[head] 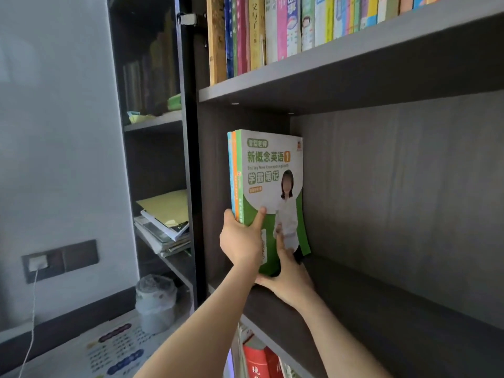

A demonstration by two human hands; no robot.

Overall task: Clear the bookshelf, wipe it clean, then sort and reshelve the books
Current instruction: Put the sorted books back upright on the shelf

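Note:
Three thin books (268, 170) with blue, orange and green spines stand upright at the left end of the dark middle shelf (381, 317), against the side panel. The front one has a green and white cover. My left hand (241, 241) grips their spines near the bottom, thumb on the front cover. My right hand (289, 276) holds the lower front corner of the books, fingers flat against the cover. The remainder of this shelf is bare.
The shelf above holds a full row of upright colourful books (272, 28). Red books (259, 361) show on the shelf below. Left of the glass door (188, 159), side shelves carry stacked papers (166, 225). A wrapped bundle (155, 304) and a poster (117, 347) lie on the floor.

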